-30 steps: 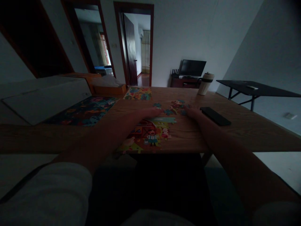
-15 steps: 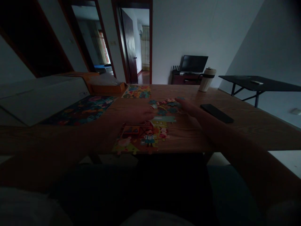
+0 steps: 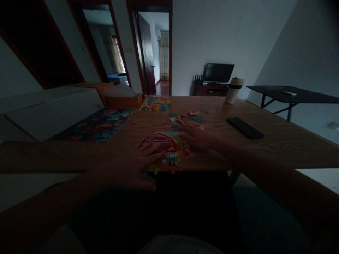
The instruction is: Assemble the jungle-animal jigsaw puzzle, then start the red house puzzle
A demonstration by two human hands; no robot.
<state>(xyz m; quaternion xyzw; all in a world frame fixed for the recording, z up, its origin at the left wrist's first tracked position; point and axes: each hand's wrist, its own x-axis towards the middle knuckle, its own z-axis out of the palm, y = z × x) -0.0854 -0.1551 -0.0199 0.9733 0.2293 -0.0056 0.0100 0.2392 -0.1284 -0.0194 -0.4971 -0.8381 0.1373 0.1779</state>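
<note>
A partly assembled jigsaw puzzle (image 3: 171, 155) with a red barn and a farmer figure lies at the table's near edge. My left hand (image 3: 136, 160) rests over its left side, fingers spread and the thumb hanging past the table edge. Over the upper right of the puzzle is my right hand (image 3: 197, 137), its fingers stretched out to the left and covering part of the picture. No piece shows in either hand. Just beyond lie several loose puzzle pieces (image 3: 196, 117), some overlapping.
A black phone (image 3: 245, 127) lies on the wooden table (image 3: 280, 151) to the right. At the back right stands a pale tumbler (image 3: 234, 91). A dark picture sheet (image 3: 97, 125), a colourful one (image 3: 155, 104), a white box (image 3: 55, 113) and an orange tray (image 3: 123, 101) occupy the left.
My left hand has drawn back toward me and spread over the puzzle's left side. My right hand has left the loose pieces and come nearer and leftward onto the puzzle.
</note>
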